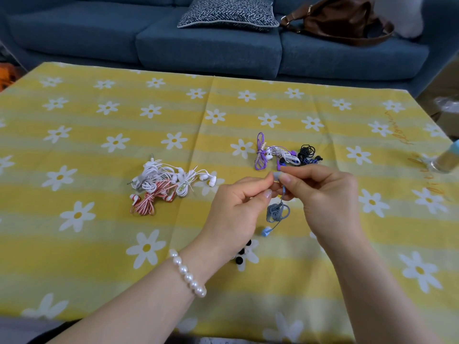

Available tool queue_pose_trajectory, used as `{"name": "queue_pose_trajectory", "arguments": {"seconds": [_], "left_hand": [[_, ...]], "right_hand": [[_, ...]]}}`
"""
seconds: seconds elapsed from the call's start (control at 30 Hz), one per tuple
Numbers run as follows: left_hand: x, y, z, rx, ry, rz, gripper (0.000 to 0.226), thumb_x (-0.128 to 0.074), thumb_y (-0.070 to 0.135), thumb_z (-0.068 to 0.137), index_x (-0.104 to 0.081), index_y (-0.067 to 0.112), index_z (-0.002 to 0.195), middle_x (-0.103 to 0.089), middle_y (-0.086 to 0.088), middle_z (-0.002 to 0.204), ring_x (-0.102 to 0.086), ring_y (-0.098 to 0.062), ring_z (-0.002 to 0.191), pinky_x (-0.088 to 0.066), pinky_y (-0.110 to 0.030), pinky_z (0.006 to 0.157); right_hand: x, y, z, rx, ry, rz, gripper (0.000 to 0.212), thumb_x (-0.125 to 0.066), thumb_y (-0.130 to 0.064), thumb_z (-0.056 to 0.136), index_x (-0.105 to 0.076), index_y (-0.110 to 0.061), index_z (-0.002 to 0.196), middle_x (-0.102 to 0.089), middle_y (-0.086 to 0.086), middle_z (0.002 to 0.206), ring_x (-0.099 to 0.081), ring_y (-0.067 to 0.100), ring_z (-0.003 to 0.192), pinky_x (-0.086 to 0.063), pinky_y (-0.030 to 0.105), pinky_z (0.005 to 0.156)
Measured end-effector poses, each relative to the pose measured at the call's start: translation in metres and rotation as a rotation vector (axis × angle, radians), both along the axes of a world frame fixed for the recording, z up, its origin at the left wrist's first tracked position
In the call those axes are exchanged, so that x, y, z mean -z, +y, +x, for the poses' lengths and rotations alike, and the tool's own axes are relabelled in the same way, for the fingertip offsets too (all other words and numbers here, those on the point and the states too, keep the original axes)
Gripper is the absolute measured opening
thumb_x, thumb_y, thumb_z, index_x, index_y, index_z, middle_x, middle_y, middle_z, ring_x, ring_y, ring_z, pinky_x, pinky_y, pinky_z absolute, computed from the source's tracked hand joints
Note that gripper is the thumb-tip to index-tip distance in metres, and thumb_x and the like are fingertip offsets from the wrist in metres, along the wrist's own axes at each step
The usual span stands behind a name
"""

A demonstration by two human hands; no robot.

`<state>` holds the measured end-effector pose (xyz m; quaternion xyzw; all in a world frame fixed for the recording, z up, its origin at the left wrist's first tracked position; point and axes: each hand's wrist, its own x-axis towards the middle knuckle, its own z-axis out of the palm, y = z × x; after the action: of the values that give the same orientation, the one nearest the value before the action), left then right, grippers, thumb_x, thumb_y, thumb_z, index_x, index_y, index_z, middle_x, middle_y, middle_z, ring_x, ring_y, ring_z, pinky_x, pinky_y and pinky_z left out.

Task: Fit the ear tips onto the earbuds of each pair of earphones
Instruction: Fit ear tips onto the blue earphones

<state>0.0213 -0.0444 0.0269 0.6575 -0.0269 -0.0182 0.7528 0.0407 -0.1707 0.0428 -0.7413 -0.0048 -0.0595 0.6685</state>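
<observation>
My left hand (pixel 238 202) and my right hand (pixel 323 192) meet above the middle of the table. Between their fingertips sit a grey ear tip (pixel 276 176) and one earbud of the light blue earphones (pixel 277 211). The bundled blue cable hangs down from the hands, and the other blue earbud (pixel 266 231) dangles at its end. Several black ear tips (pixel 240 254) lie on the cloth, partly hidden under my left wrist. A pile of white and red-striped earphones (pixel 164 184) lies to the left. Purple, white and black earphones (pixel 285 155) lie just beyond my hands.
The table carries a yellow cloth with white daisies (pixel 99 244). A blue sofa (pixel 208 45) with a patterned cushion (pixel 228 12) and a brown bag (pixel 345 21) stands behind it. A glass bottle (pixel 444 162) rests at the table's right edge.
</observation>
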Motion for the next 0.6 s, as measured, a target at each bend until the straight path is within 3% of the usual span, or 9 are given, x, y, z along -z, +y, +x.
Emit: {"name": "queue_pose_trajectory", "arguments": {"seconds": [0.1,0.2,0.33,0.43,0.6], "left_hand": [[0.001,0.001,0.0,0.003,-0.002,0.027,0.037,-0.05,-0.006,0.087,-0.066,0.027,0.09,-0.066,0.007,0.093,-0.064,-0.012,0.097,-0.048,-0.024,0.093],[-0.001,0.001,0.001,0.04,0.019,-0.033,0.034,-0.049,-0.006,0.088,-0.066,0.024,0.095,-0.068,0.008,0.092,-0.065,-0.005,0.091,-0.049,-0.019,0.087],[0.003,0.003,0.007,-0.013,0.126,-0.116,0.032,-0.049,-0.005,0.087,-0.065,0.018,0.102,-0.07,0.005,0.09,-0.064,-0.004,0.087,-0.049,-0.018,0.085],[0.011,0.007,0.01,-0.031,0.229,-0.02,0.037,-0.048,-0.009,0.084,-0.064,0.02,0.1,-0.067,0.002,0.097,-0.059,-0.007,0.096,-0.044,-0.018,0.088],[0.019,0.003,0.01,0.165,0.482,0.04,0.029,-0.056,0.01,0.072,-0.067,0.024,0.096,-0.063,0.001,0.118,-0.054,-0.013,0.112,-0.037,-0.027,0.087]], "right_hand": [[0.001,0.001,0.0,0.011,0.002,-0.009,0.016,-0.069,0.0,0.076,-0.071,-0.017,0.074,-0.068,0.001,0.057,-0.058,0.013,0.05,-0.051,0.023,0.057],[0.0,-0.001,0.001,0.029,0.017,0.055,0.016,-0.067,0.001,0.077,-0.071,-0.014,0.074,-0.068,0.001,0.056,-0.058,0.014,0.05,-0.05,0.021,0.055],[-0.003,-0.003,0.002,0.032,0.048,0.257,0.013,-0.067,-0.004,0.073,-0.074,-0.015,0.068,-0.068,0.004,0.061,-0.06,0.016,0.051,-0.049,0.022,0.053],[-0.007,-0.006,0.004,-0.019,0.101,0.488,0.012,-0.062,-0.013,0.065,-0.074,-0.015,0.063,-0.069,0.002,0.063,-0.061,0.015,0.049,-0.048,0.02,0.05],[-0.016,-0.008,0.004,-0.057,0.136,0.713,0.01,-0.067,-0.021,0.05,-0.072,-0.016,0.056,-0.068,-0.002,0.06,-0.062,0.009,0.049,-0.046,0.014,0.046]]}}
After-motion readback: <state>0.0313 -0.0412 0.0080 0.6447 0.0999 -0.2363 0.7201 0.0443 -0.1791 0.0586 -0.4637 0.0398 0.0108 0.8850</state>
